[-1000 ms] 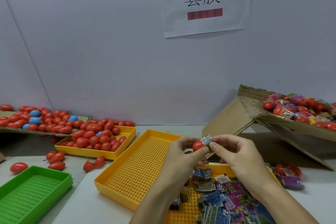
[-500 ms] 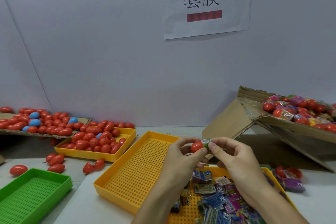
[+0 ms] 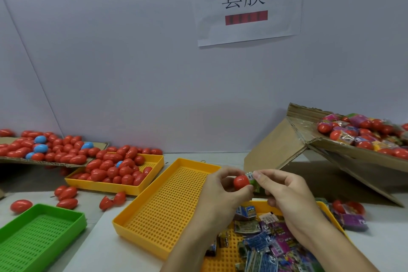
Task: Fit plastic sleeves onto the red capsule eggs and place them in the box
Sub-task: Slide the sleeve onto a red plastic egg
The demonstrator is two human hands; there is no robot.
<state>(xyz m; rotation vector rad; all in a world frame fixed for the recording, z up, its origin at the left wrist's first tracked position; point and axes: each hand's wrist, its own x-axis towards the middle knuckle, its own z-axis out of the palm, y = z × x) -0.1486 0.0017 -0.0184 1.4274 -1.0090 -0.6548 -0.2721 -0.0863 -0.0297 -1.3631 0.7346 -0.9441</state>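
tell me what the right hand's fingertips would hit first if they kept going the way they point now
The right hand points left, pinching the plastic sleeve on the red egg. Going on, its fingertips would probably meet the left hand gripping that egg.

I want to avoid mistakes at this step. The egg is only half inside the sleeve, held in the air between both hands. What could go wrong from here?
1. The red egg is pinched only by the left hand fingertips; pushing may make it slip and fall into the yellow tray below.
2. The sleeve, held by the right hand, covers one end only; it could crease or tear if forced.
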